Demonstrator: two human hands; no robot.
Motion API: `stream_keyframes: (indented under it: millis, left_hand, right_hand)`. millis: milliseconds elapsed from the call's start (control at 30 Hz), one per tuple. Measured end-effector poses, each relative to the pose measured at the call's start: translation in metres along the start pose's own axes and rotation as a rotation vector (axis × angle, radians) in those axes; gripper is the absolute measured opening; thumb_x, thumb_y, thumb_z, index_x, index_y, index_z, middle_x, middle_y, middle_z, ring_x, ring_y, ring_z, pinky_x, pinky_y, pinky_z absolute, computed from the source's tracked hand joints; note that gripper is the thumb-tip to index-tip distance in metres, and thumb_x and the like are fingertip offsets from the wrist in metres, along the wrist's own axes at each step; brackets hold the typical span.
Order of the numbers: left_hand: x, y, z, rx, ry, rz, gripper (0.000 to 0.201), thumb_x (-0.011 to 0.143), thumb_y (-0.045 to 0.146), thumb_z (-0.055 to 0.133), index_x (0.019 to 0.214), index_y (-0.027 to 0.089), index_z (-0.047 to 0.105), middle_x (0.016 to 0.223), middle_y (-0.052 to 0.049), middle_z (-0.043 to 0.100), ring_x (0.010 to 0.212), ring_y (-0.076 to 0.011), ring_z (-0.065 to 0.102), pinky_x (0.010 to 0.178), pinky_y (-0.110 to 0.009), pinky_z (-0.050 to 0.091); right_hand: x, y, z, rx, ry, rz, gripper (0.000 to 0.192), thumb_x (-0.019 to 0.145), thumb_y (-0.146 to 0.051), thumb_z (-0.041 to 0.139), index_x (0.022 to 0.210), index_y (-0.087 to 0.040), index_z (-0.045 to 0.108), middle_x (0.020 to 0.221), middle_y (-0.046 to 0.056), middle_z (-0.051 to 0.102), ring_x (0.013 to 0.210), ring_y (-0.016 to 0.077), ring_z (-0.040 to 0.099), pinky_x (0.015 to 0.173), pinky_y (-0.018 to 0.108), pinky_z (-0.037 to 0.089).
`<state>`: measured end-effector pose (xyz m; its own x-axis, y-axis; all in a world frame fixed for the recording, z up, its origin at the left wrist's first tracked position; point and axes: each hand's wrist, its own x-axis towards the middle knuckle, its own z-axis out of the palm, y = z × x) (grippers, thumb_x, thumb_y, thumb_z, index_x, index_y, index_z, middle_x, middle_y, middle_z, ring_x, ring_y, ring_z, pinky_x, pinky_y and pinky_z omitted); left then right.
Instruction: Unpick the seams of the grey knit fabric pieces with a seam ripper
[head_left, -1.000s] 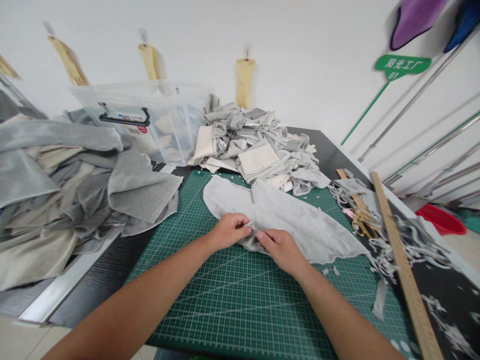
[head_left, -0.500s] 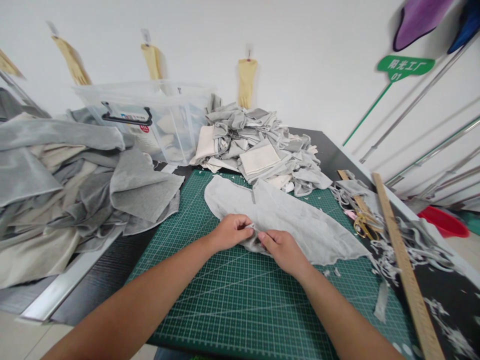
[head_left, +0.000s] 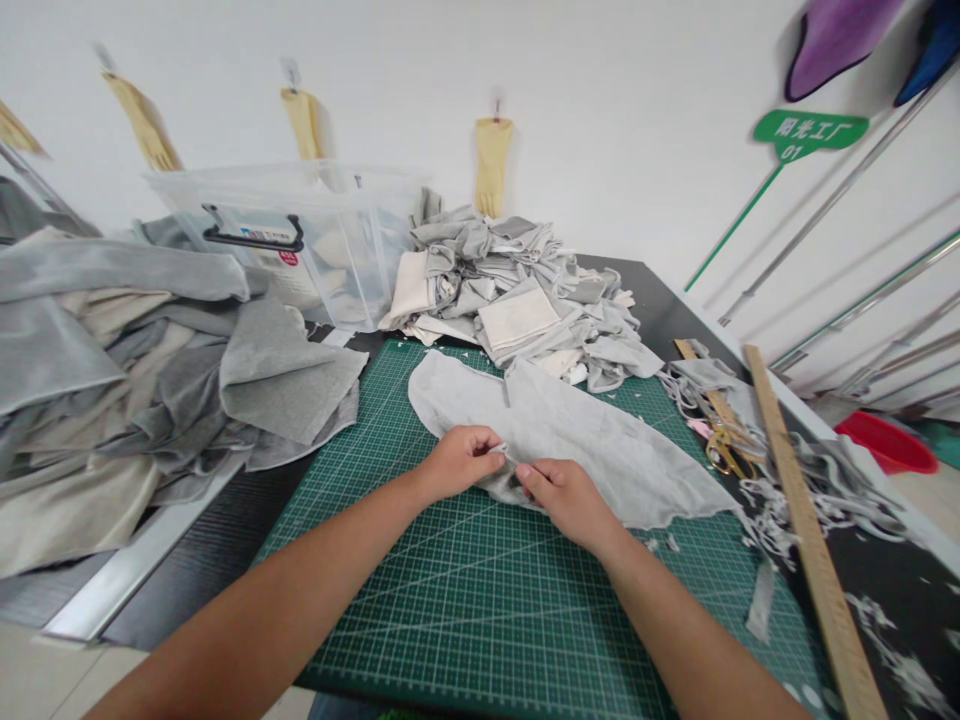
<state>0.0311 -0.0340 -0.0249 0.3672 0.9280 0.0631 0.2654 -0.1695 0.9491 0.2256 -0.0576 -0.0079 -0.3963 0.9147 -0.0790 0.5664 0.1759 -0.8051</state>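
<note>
A light grey piece of cloth (head_left: 592,430) lies spread over the green cutting mat (head_left: 465,600), its near edge bunched up between my hands. My left hand (head_left: 463,460) pinches that edge between thumb and curled fingers. Close beside it, my right hand (head_left: 559,492) grips the same edge, thumb on top. A small gathered fold of fabric shows between the two thumbs. The fingertips under the cloth are hidden.
Grey and beige cloths pile up on the left (head_left: 150,380) and at the back (head_left: 517,290). A clear plastic box (head_left: 337,250) stands behind. Along the right lie gold-handled scissors (head_left: 721,455), a wooden ruler (head_left: 806,520) and fabric scraps (head_left: 772,520). Yellow gloves (head_left: 493,165) hang on the wall.
Almost nothing differs. Both hands keep their pinch on the cloth edge, with only a very slight shift of the fingers.
</note>
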Motion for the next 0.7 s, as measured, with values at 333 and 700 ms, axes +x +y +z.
stream_keyframes:
  millis: [333,700]
  left_hand:
    - [-0.0003,0.0000,0.0001,-0.029,-0.023,0.003,0.019,0.076,0.029,0.057,0.070,0.011,0.057,0.057,0.004,0.044,0.053,-0.0070,0.037,0.048,-0.017,0.028]
    - [-0.0021,0.0052,0.0008,0.025,-0.036,0.033,0.016,0.075,0.026,0.056,0.066,0.013,0.053,0.057,0.005,0.041,0.053,-0.0072,0.036,0.049,-0.017,0.028]
  right_hand:
    - [0.0010,-0.0006,0.0001,0.056,0.000,0.046,0.047,0.087,-0.052,0.042,0.060,-0.016,0.056,0.049,-0.003,0.045,0.047,0.0095,0.039,0.048,0.022,0.029]
    - [0.0007,-0.0031,-0.0004,0.034,0.001,0.025,0.047,0.087,-0.051,0.040,0.060,-0.016,0.056,0.050,-0.002,0.046,0.049,0.0102,0.040,0.049,0.022,0.030]
